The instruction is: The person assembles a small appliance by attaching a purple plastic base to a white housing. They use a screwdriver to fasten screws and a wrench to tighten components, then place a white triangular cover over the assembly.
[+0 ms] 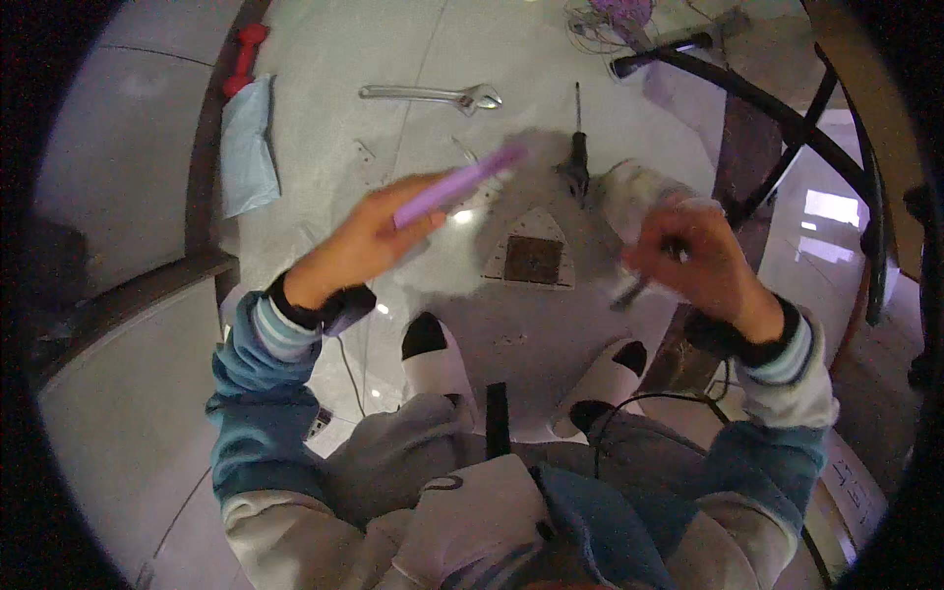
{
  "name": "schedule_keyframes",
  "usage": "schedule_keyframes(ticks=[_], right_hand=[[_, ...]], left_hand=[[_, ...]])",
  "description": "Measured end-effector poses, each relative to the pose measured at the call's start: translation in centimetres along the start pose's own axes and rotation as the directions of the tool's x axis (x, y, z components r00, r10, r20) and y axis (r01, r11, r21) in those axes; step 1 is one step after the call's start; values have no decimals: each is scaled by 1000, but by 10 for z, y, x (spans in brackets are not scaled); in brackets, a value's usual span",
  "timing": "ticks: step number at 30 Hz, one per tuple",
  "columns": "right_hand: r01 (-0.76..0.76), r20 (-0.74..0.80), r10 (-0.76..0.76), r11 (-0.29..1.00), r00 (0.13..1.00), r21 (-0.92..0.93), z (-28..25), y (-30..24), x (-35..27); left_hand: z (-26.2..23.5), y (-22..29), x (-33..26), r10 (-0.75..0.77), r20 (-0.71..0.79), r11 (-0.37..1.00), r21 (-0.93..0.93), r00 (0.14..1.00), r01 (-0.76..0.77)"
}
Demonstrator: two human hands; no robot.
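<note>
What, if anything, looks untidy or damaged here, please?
Thin wires lie loosely tangled at the picture's upper right, which looks untidy. The purple strip in the left hand is blurred, so I cannot judge damage there. No spill stands out.

The person's hands [372, 233] are bare. The soft top [477, 516] is blue and creamy white. Its sleeves [261, 433] end in stripy blue and white cuffs [279, 326]. A black band [303, 307] goes around each wrist, with a thin black cable [351, 379] near it. The pants [383, 452] are gray, the socks [425, 334] black, and the open-toed slides [438, 370] white.
</note>
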State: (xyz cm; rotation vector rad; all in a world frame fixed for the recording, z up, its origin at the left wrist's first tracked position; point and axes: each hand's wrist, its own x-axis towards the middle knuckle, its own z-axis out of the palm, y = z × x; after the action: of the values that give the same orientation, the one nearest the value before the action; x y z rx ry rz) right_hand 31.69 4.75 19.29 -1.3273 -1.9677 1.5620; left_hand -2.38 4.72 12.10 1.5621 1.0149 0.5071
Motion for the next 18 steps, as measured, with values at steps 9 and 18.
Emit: schedule_keyframes(ticks=[9, 18], right_hand=[[-283, 592, 367, 930, 717, -234, 4, 52, -110], [-444, 228, 484, 872, 845, -206, 53, 206, -104]], left_hand=[[150, -66, -41, 151, 605, 984, -171, 782, -58], [214, -169, -27, -126, 677, 708, -450, 725, 544]])
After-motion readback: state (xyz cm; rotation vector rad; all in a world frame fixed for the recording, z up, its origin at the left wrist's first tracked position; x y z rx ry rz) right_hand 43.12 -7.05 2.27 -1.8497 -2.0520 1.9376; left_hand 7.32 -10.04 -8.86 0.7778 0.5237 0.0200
